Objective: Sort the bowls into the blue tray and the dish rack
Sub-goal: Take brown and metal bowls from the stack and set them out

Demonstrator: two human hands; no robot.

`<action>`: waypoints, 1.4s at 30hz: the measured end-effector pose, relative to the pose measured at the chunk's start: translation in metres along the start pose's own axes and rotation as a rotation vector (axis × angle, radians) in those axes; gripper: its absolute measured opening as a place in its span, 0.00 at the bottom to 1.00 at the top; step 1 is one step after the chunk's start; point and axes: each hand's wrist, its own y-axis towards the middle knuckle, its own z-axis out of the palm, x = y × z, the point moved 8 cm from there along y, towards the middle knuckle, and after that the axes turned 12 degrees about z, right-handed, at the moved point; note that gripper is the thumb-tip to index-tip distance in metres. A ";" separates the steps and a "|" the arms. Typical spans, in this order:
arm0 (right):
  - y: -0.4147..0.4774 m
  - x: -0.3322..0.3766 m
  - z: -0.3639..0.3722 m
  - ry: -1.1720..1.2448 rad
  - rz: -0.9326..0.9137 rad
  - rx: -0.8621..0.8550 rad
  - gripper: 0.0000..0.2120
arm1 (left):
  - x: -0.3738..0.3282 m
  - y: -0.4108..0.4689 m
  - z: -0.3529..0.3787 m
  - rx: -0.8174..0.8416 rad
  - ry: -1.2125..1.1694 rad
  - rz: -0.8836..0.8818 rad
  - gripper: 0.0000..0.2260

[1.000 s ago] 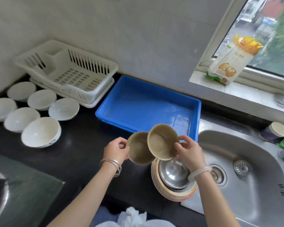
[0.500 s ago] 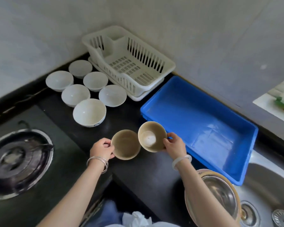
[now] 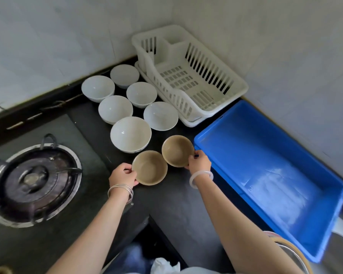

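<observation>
Head view: sorting has barely begun. The blue tray (image 3: 265, 155) and the white dish rack (image 3: 188, 76) behind it hold nothing. Left of the tray, six white bowls (image 3: 130, 134) wait on the counter (image 3: 176, 204). At the tray's near-left corner, the left hand (image 3: 123, 176) pinches one tan bowl (image 3: 150, 168) by its rim; the right hand (image 3: 199, 162) grips a second tan bowl (image 3: 177, 150) just beside the tray wall.

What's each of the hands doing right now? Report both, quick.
Left hand: grips the nearer tan bowl at its rim.
Right hand: grips the farther tan bowl at its rim.
</observation>
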 end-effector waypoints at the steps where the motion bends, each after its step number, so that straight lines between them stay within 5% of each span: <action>1: 0.002 0.000 0.003 0.015 0.018 0.007 0.13 | 0.001 0.001 -0.001 -0.010 -0.001 -0.001 0.07; 17: 0.005 0.003 0.027 0.252 0.183 0.200 0.18 | -0.002 0.002 -0.006 -0.089 0.084 0.069 0.04; 28: -0.031 -0.006 0.005 0.350 0.130 0.334 0.16 | -0.034 -0.018 -0.010 -0.025 0.294 0.275 0.16; 36: -0.080 -0.047 -0.100 0.123 -0.198 0.095 0.09 | -0.072 -0.074 0.034 0.180 0.396 0.533 0.13; 42: -0.100 -0.134 -0.209 -0.162 -0.143 -0.341 0.08 | -0.076 -0.150 0.128 0.508 0.428 0.691 0.13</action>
